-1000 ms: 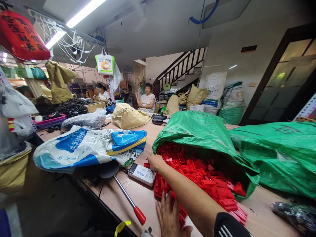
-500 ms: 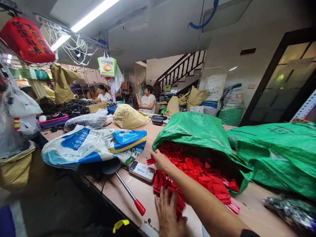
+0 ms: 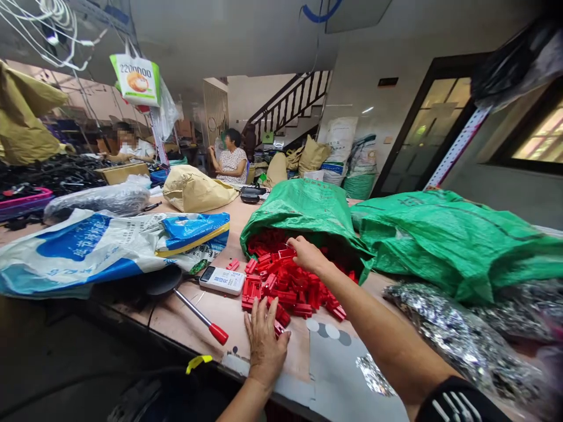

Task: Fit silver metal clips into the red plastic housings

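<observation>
- Left hand [image 3: 265,347] lies flat, fingers [image 3: 263,316] spread, tips touching the near edge of the red plastic pieces [image 3: 292,284].
- Right hand [image 3: 308,255] sits on the pile's far side, fingers curled down; I cannot tell whether they clasp a piece.
- The pieces spill from the green sack [image 3: 303,208] onto the table [image 3: 193,322].

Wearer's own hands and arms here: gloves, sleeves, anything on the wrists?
No gloves: the left hand and right hand are both bare. The right arm has a short black sleeve with white stripes, and its forearm is uncovered. The left forearm is uncovered as far as it shows. No watch, band or ring is visible.
</observation>
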`<action>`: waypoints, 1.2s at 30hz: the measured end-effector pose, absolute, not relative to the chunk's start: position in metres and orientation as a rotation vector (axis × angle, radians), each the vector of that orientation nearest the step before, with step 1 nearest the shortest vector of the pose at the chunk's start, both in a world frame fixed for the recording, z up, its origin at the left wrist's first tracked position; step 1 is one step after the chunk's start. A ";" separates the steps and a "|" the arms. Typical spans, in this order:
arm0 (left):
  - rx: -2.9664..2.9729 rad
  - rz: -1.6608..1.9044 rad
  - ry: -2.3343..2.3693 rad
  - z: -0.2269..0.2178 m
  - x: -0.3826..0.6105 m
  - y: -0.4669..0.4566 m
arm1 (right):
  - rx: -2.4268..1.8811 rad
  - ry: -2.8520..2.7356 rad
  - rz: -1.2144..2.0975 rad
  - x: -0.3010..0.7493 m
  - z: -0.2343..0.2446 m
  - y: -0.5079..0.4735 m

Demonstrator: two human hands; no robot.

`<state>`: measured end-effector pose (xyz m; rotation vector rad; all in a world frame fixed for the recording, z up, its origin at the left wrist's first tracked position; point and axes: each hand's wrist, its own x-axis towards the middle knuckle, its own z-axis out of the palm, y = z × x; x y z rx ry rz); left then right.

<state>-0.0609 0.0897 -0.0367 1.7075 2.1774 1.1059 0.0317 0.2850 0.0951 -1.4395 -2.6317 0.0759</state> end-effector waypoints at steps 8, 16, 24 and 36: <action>1.707 1.095 2.155 -0.036 -0.062 0.090 | -1.386 -2.772 0.033 0.020 0.108 0.278; 1.707 1.137 2.156 -0.040 -0.063 0.091 | -1.020 -3.083 0.095 -0.102 0.078 0.266; 1.737 1.176 2.181 -0.050 -0.063 0.092 | -1.049 -3.239 0.140 -0.142 0.051 0.284; 1.796 1.180 2.173 -0.054 -0.067 0.093 | -1.174 -2.852 0.133 -0.071 0.089 0.263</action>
